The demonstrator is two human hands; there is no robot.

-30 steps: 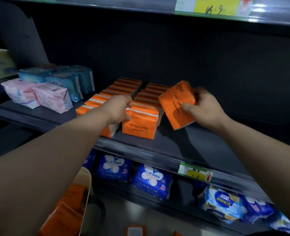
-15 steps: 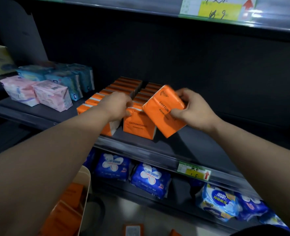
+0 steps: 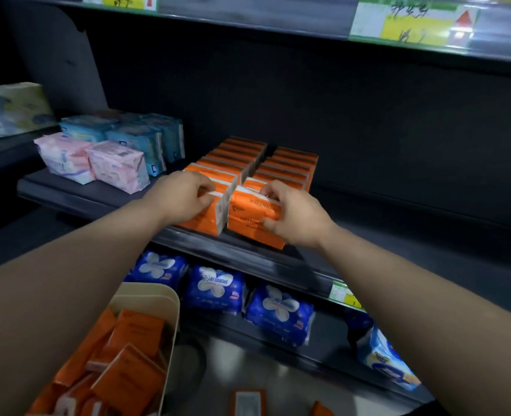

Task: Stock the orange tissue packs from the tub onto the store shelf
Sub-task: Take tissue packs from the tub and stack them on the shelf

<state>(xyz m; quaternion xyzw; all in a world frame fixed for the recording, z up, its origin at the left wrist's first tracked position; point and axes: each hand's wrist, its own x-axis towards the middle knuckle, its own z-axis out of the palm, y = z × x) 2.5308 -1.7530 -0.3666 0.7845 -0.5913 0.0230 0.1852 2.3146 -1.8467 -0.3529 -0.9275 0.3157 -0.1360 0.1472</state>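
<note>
"COTTON TISSUE" reads upside down on the orange tissue pack (image 3: 255, 207) that the right hand (image 3: 293, 216) grips, now pressed onto the front of the right row on the shelf (image 3: 104, 202) — half a second ago it was held tilted above. Left hand (image 3: 185, 195) clasps the left row's front pack (image 3: 201, 220). Below the left forearm — the tub (image 3: 170, 313), with more orange packs.

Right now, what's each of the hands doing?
Left hand: closed on the front left-row orange pack.
Right hand: holding the front right-row pack.
</note>
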